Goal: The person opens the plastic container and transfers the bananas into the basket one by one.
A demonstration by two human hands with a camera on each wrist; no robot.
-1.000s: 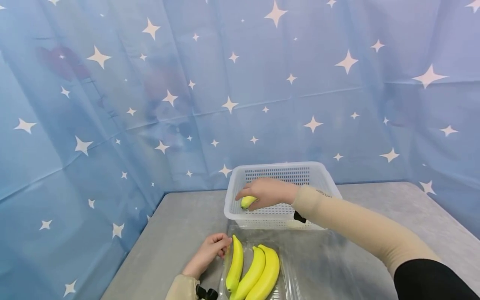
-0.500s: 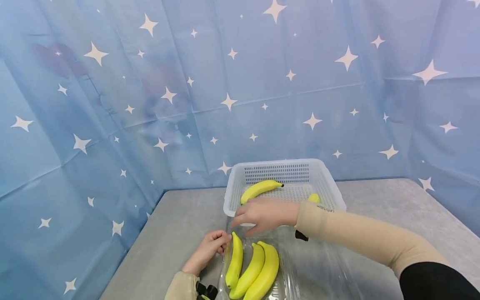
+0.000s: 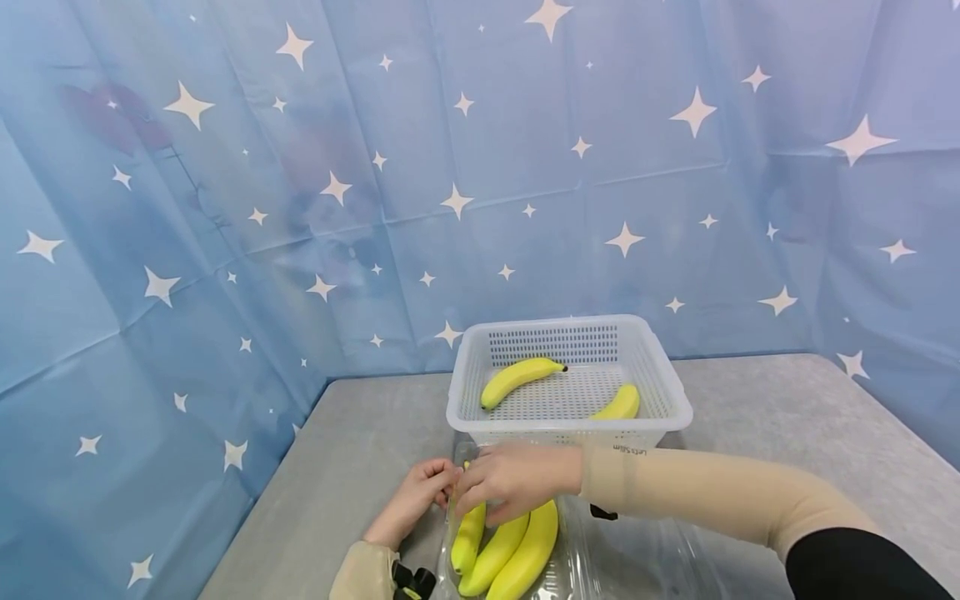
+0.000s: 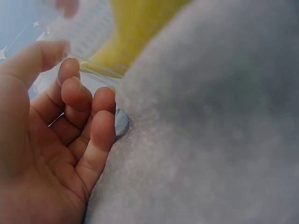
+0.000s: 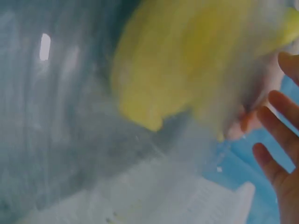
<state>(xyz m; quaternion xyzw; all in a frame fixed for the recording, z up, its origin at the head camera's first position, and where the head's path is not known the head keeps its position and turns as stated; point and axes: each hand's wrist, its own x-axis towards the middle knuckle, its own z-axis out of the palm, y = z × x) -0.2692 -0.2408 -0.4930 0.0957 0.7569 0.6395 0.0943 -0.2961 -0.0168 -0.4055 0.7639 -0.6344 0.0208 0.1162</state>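
Grey table [image 3: 360, 450], backed by blue starred curtain [image 3: 225, 208]. White basket [image 3: 567, 420] near the table's far edge, two bananas [image 3: 520, 377] lying inside, well apart. Clear plastic bag [image 3: 637, 550] flat at the near edge, three bananas [image 3: 510, 546] side by side on it. Right hand [image 3: 513, 482] laid over their tops, fingers spread in the right wrist view, grip not discernible. Left hand [image 3: 416, 496] just beside, fingers curled at the bag's edge [image 4: 120, 122]; hold on it unclear.

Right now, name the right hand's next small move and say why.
Probably close the right hand around the leftmost banana in the clear bag and lift it toward the white basket: two bananas already lie there, three remain, and the left hand holds the bag's edge.
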